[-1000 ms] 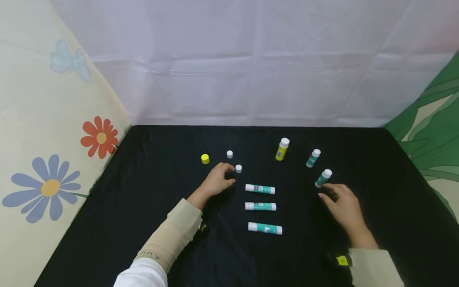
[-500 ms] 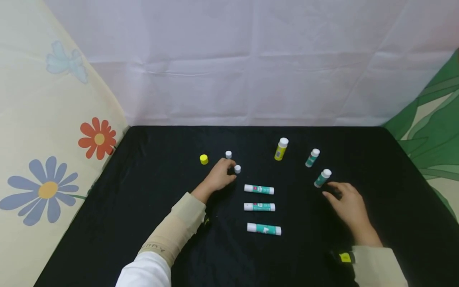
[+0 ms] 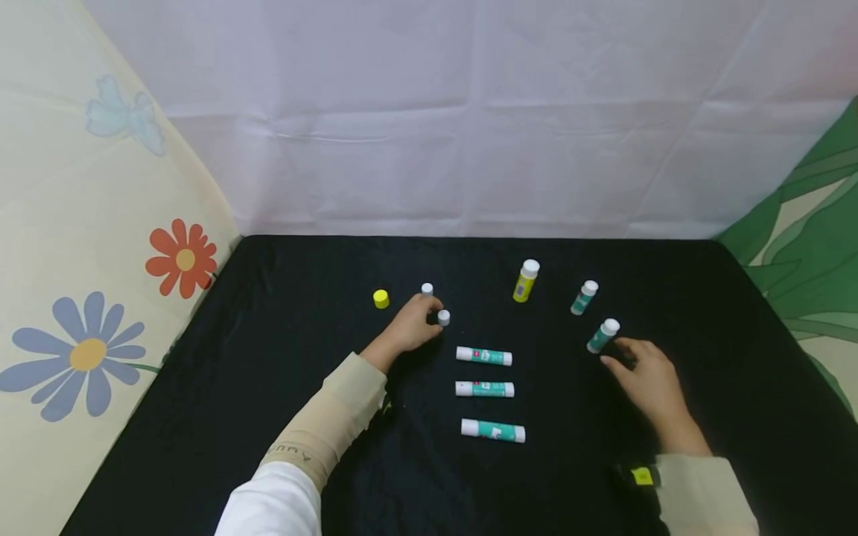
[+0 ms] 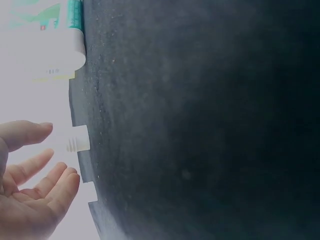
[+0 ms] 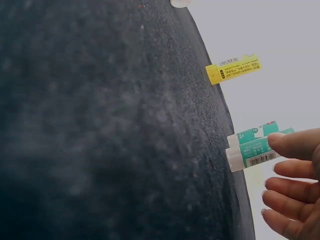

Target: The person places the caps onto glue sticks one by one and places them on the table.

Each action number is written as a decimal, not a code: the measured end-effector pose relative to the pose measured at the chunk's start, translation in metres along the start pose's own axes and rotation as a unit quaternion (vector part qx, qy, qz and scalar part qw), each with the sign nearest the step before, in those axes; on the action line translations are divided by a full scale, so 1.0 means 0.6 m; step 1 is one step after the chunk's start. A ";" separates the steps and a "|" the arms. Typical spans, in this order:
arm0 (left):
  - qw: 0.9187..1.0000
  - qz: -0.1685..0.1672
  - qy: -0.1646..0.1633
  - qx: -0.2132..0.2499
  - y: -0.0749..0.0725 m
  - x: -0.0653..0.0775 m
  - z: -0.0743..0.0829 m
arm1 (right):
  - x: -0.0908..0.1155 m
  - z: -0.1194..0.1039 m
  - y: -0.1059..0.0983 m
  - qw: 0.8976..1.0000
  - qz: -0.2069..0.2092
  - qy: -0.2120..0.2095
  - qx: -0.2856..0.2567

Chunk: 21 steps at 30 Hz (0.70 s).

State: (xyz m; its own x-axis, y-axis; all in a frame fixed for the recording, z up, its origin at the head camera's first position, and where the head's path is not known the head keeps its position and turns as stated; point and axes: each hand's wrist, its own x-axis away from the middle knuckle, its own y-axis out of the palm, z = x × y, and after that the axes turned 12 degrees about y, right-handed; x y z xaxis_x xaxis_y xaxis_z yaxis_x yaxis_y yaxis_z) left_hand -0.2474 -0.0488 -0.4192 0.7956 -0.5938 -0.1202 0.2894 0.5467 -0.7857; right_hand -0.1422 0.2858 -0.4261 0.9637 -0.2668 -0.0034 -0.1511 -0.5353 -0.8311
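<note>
My left hand (image 3: 413,326) reaches beside a small white cap (image 3: 444,318), thumb and fingers apart around its near side. In the left wrist view the cap (image 4: 78,139) stands just past the fingertips, with a second white cap (image 4: 90,192) partly behind the fingers. My right hand (image 3: 649,383) is close to an upright teal glue stick (image 3: 600,339) with a white cap, its fingers loosely bent and holding nothing. From the right wrist, the thumb (image 5: 290,143) overlaps that glue stick (image 5: 257,152). Another teal glue stick (image 3: 582,299) stands behind it.
A yellow glue stick (image 3: 525,284) stands farther back. Beyond the left hand are a yellow cap (image 3: 381,299) and a white cap (image 3: 427,289). Three teal-and-white glue sticks, including the nearest glue stick (image 3: 493,430), lie between the hands on the black cloth (image 3: 402,484).
My left hand has shifted slightly forward and right, closer around the white cap. The right hand has drawn a little to the right, away from the glue stick. The sticks stay put.
</note>
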 end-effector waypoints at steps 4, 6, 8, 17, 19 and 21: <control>1.000 -0.008 0.009 -0.005 0.003 -0.008 -0.001 | -0.005 -0.004 0.002 1.000 0.001 0.004 -0.002; 1.000 -0.016 0.009 -0.009 0.004 -0.011 0.000 | -0.009 -0.006 0.004 1.000 -0.004 0.005 -0.004; 1.000 -0.026 0.004 -0.012 0.005 -0.014 0.001 | -0.012 -0.009 0.005 1.000 -0.009 0.008 -0.007; 0.999 -0.041 0.003 -0.026 0.011 -0.023 0.004 | -0.022 -0.008 0.011 1.000 0.001 0.003 -0.015; 0.999 -0.042 0.005 -0.030 0.012 -0.025 0.003 | -0.024 -0.008 0.013 1.000 0.004 0.003 -0.020; 0.998 -0.043 0.009 -0.034 0.013 -0.027 0.002 | -0.025 -0.009 0.014 1.000 0.007 0.004 -0.026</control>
State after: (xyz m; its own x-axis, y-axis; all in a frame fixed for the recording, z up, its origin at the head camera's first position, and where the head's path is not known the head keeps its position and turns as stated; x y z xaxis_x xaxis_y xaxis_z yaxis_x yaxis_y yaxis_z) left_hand -0.2571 -0.0340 -0.4226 0.7594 -0.6478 -0.0603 0.3196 0.4522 -0.8327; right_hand -0.1589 0.2808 -0.4299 0.9595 -0.2816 -0.0101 -0.1762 -0.5716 -0.8014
